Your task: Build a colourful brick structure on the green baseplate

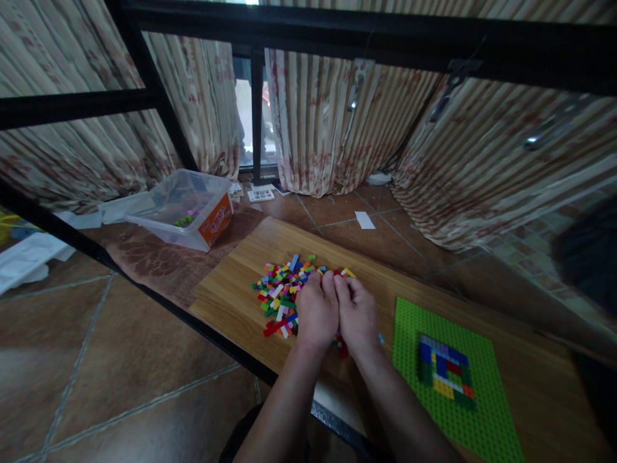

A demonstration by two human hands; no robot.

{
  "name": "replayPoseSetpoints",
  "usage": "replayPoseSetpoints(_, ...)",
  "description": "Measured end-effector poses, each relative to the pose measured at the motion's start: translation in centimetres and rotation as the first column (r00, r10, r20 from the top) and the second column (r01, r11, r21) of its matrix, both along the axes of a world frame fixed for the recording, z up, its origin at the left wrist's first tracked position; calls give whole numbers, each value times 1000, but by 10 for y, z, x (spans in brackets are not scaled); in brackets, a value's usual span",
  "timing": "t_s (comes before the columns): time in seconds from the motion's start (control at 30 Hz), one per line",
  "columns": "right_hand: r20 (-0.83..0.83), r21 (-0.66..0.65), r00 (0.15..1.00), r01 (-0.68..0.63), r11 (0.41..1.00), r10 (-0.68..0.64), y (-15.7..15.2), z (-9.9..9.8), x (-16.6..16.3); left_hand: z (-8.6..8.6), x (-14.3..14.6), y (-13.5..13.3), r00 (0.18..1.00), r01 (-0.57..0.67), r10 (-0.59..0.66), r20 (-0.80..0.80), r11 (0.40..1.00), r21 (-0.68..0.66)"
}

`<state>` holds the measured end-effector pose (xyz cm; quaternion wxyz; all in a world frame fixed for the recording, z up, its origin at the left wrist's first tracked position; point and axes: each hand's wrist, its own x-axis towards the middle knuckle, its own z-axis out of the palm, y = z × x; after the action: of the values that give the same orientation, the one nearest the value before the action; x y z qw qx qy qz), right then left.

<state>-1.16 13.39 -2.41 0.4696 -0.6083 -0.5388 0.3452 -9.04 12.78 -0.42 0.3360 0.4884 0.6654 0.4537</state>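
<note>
My left hand (318, 313) and my right hand (358, 314) are side by side over the right part of a pile of building bricks (277, 297). The fingers of both hands are curled inward and meet at the tips. Whatever is between them is hidden by the backs of my hands. The loose bricks are small and of many colours, heaped on a wooden table. To the right of my hands lies a green baseplate (409, 321). On it stands a low square brick build (446, 370) in blue, green, yellow, white and red.
A clear plastic box (168, 222) with an orange label and a few bricks inside stands beyond the left end of the wooden table (231, 276). A black metal bar (193, 315) runs along the near edge. White paper (365, 220) lies on the floor beyond, before patterned curtains (318, 128).
</note>
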Motion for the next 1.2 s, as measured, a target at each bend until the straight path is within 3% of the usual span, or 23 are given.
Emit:
replayPoseSetpoints(0.23, 6, 21, 1000, 17, 1000, -17, -1, 1, 0, -3, 0, 1, 999, -42, 42, 34, 999, 27)
replayPoseSetpoints(0.3, 42, 26, 999, -10, 1000, 9, 2, 1, 5, -3, -2, 2, 999, -32, 32, -19, 999, 9)
replayPoseSetpoints(0.4, 270, 36, 962, -45, 998, 34, 6, 1, 17, -2, -8, 4, 979, -25, 16, -201, 999, -44)
replayPoseSetpoints(0.5, 536, 7, 842, -76, 997, 61, 8, 1, 29, -3, -14, 5, 927, -80, 38, -373, 992, -98)
replayPoseSetpoints(0.6, 638, -29, 765, -97, 995, 93, 7, 0, 35, -6, -17, 5, 892, -83, 21, -451, 990, -117)
replayPoseSetpoints(0.83, 694, 55, 720, -33, 998, -14, 28, -2, 56, -9, -18, 5, 873, -75, 13, -488, 991, -108)
replayPoseSetpoints(1.03, 690, -93, 705, -134, 987, 161, 61, -11, 69, -5, -19, 5, 887, -74, 21, -461, 993, -97)
replayPoseSetpoints(1.2, 659, -115, 729, -148, 982, 187, 69, -19, 63, -4, -21, 5, 902, -85, 50, -428, 994, -62)
